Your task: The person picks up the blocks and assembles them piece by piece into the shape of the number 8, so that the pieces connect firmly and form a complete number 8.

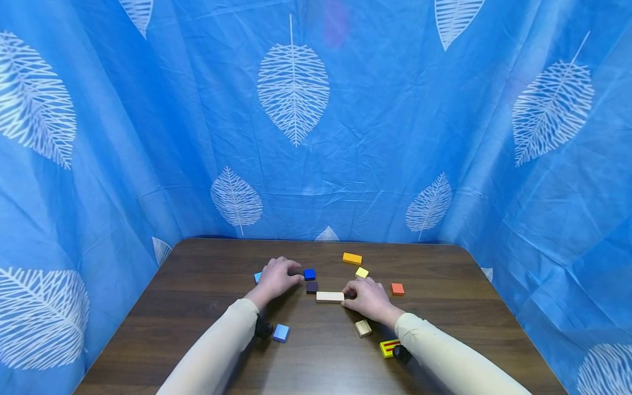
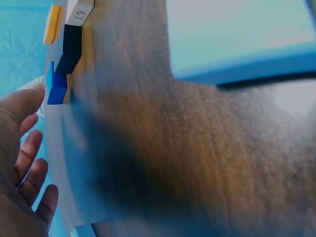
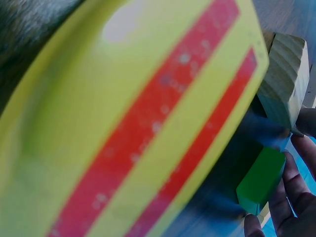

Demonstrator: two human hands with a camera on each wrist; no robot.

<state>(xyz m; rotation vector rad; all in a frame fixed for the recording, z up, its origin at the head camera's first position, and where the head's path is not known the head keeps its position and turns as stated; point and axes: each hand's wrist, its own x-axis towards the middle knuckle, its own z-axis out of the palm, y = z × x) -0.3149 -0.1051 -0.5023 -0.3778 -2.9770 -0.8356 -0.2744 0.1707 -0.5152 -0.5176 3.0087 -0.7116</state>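
Observation:
A long cream block (image 1: 329, 297) lies mid-table, and my right hand (image 1: 369, 299) pinches its right end between thumb and forefinger. Beneath that hand is a green block (image 3: 261, 180), hidden from the head view. My left hand (image 1: 278, 278) hovers with loose, spread fingers and holds nothing. Its thumb points toward a bright blue block (image 1: 309, 274) and a black block (image 1: 312, 288), which stand in a line with the cream one's left end. A light blue block (image 1: 258, 277) is partly covered behind the left hand.
Around the hands lie an orange block (image 1: 352, 258), a pale yellow block (image 1: 362, 272), a red-orange block (image 1: 397, 289), a wood-grain block (image 1: 362, 328) and a yellow block with red stripes (image 1: 389, 348). Another light blue block (image 1: 281, 333) lies near the left wrist. A blue curtain (image 1: 345, 137) surrounds the brown table (image 1: 197, 307).

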